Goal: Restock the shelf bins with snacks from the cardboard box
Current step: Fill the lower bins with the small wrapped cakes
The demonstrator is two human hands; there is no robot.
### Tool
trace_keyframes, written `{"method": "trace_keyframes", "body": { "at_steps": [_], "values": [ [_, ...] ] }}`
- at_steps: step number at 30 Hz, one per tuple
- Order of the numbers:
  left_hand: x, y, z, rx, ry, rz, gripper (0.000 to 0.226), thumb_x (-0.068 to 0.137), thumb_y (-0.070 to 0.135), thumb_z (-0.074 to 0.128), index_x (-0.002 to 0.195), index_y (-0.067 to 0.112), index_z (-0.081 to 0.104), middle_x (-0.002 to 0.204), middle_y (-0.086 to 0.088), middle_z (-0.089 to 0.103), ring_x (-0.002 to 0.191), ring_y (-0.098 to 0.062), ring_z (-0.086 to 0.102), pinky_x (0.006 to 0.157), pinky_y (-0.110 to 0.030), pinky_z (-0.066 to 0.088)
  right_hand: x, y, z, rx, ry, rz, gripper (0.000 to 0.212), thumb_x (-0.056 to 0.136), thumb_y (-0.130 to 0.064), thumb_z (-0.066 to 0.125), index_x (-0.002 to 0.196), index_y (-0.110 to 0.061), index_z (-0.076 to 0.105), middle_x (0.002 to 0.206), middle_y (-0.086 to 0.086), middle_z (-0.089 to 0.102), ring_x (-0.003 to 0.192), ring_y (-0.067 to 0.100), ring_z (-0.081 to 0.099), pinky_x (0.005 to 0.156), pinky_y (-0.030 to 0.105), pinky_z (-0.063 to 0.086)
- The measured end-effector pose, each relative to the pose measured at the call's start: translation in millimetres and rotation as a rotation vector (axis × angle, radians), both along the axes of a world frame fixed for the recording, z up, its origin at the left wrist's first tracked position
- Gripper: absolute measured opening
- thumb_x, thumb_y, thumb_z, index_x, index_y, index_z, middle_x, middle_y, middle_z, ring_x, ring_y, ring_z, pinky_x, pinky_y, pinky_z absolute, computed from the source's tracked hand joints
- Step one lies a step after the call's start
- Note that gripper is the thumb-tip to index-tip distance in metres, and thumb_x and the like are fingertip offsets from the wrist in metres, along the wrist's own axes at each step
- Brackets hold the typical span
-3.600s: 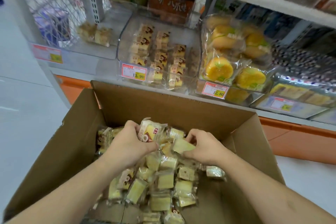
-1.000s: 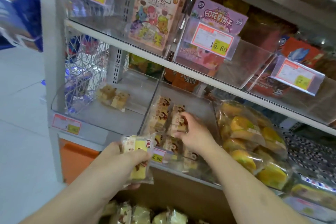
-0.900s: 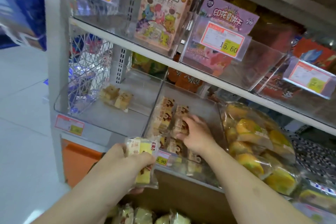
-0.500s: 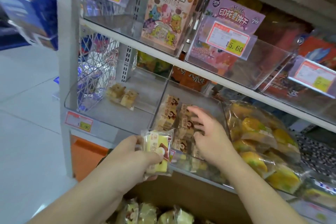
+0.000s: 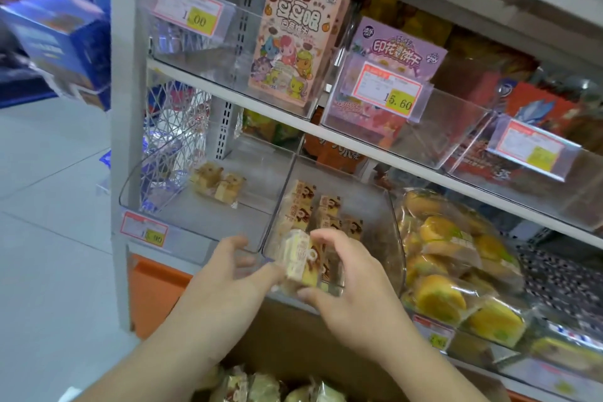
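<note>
One wrapped cake pack (image 5: 301,263), judged light, soft and crinkly-slippery, pinched at its ends by right hand (image 5: 350,287) fingers, left hand (image 5: 225,274) fingers spread at nine o'clock.

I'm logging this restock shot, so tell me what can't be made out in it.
Head view:
- Which hand holds the snack pack: the left hand and right hand both meet it, motion-blurred.
- Leftmost lower price tag: first digits blurred.
- Cardboard box: mostly cut off by the bottom edge and covered by the arms.
- Middle bin: its front is hidden behind the hands.
</note>
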State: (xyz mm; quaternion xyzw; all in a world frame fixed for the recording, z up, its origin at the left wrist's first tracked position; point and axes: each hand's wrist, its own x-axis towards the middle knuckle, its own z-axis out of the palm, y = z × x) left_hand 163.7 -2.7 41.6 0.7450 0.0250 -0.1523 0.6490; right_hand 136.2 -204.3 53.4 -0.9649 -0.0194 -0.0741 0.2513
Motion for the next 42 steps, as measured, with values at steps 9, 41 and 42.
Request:
{"method": "trace_keyframes", "body": {
  "at_steps": [9, 41, 42],
  "values": [
    [7.3, 6.7, -5.5, 0.268, -0.258, -0.039, 0.072, 0.099, 0.051, 0.062, 0.160, 0.043, 0.026, 0.160, 0.022, 0.041, 0.145, -0.007, 0.041, 0.120, -0.036, 0.038, 80.6, -6.3, -32.2, -0.020, 0.120, 0.014, 0.058, 0.095, -0.039, 0.076, 0.149, -0.046, 0.054, 0.159, -0.022, 0.046, 0.150, 0.005, 0.036, 0.128, 0.043, 0.030],
    [-24.9, -17.5, -270.6, 0.760, -0.073, -0.531, 0.083, 0.094, 0.047, 0.074, 0.164, 0.030, 0.032, 0.165, 0.005, 0.039, 0.153, -0.021, 0.034, 0.125, -0.038, 0.032, -103.9, -117.5, -273.2, -0.033, 0.548, -0.204, 0.092, 0.096, -0.050, 0.071, 0.168, -0.031, 0.018, 0.175, -0.006, 0.018, 0.160, 0.019, 0.018, 0.130, 0.035, 0.018],
    [-19.6, -20.5, -282.0, 0.770, -0.070, -0.521, 0.084, 0.095, 0.047, 0.074, 0.165, 0.031, 0.030, 0.166, 0.005, 0.038, 0.154, -0.022, 0.032, 0.126, -0.039, 0.030, -98.1, -119.4, -285.0, -0.062, 0.556, -0.203, 0.093, 0.096, -0.052, 0.071, 0.168, -0.033, 0.016, 0.175, -0.006, 0.015, 0.161, 0.021, 0.015, 0.131, 0.038, 0.016]
  ]
}}
